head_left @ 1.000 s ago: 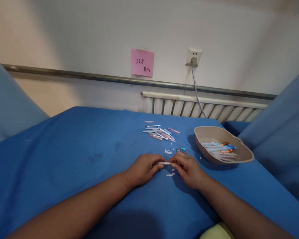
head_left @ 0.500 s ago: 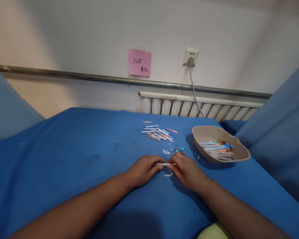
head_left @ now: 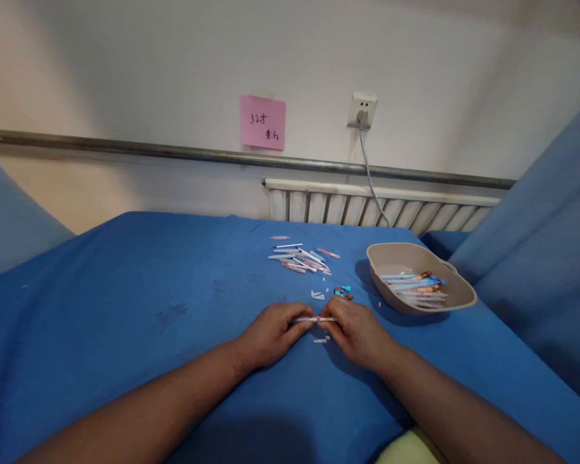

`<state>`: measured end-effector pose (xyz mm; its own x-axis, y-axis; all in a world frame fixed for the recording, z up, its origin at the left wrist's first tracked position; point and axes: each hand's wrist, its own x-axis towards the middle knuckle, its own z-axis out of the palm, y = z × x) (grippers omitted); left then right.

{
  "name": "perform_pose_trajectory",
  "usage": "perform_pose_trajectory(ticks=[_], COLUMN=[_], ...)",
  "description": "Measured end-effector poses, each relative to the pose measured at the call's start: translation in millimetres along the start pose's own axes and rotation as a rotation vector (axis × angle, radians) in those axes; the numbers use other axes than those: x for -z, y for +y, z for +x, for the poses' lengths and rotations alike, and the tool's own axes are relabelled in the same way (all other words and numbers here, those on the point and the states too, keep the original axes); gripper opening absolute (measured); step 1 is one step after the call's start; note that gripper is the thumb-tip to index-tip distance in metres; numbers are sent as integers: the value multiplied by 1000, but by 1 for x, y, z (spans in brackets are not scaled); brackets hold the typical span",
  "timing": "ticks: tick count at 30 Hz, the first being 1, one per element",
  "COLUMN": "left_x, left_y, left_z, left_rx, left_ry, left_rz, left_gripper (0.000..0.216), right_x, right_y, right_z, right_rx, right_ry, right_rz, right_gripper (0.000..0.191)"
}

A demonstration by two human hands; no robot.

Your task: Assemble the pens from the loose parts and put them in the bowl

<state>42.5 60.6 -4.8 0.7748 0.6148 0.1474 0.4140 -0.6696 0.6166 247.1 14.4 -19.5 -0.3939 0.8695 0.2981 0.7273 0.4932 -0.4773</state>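
Note:
Both hands pinch a thin white and pinkish pen (head_left: 317,319), held level just above the blue cloth. My left hand (head_left: 274,332) is closed on its left end. My right hand (head_left: 355,327) grips the right end, fingertips almost meeting the left ones. Beyond the hands lies a loose pile of pen parts (head_left: 302,259), white tubes, refills and patterned barrels. Closer in are small white pieces (head_left: 318,295) and blue and brown clip-like pieces (head_left: 343,292). A few white bits (head_left: 320,340) lie just below the held pen.
A beige basket (head_left: 384,258) with several pens (head_left: 415,287) inside stands to the right on the blue cloth (head_left: 125,290). Behind are a radiator (head_left: 319,203), a metal rail (head_left: 174,151) and a plugged-in cable (head_left: 373,177). Blue curtains (head_left: 536,225) hang at both sides.
The view has turned slightly right, so everything sits a little further left. My hands have drawn slightly closer together on the same pen.

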Motion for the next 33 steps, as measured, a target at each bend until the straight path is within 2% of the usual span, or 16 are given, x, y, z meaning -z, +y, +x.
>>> perform_pose_trajectory(ticks=[6,9,11,13,15,20,22,24,26,29,33], left_x=[-2,0,1,1,0,-2,-1,1,1,0,-2], left_y=[-1,0,0,0,-1,-1,0,2,3,3,2], left_z=[-3,-1,0,1,1,-3,-3,-2,-1,0,-2], left_rx=[-53,-29,-6,7,3,-61,-59,-36,-9,3,17], left_ry=[-16,-15,-5,-1,-10,-12,-22,-31,-32,-39,-10], left_rz=[171,127,76,46,63,202,208,190,169,143,103], left_gripper=[23,25,25,24,24,26,26,27,28,27,24], right_x=[-4,-5,-3,-1,0,-7,-9,-9,-6,-2,-3], right_y=[1,1,1,1,3,4,3,2,0,0,0], right_z=[1,1,0,0,0,2,2,1,1,0,1], right_rx=[-68,-89,-56,-16,-1,-114,-156,-143,-91,-31,-74], right_ry=[-60,-31,1,18,15,-47,-49,-8,36,25,-1], right_rz=[70,115,96,51,28,141,190,187,139,68,75], right_gripper=[19,13,17,8,9,21,19,10,13,5,14])
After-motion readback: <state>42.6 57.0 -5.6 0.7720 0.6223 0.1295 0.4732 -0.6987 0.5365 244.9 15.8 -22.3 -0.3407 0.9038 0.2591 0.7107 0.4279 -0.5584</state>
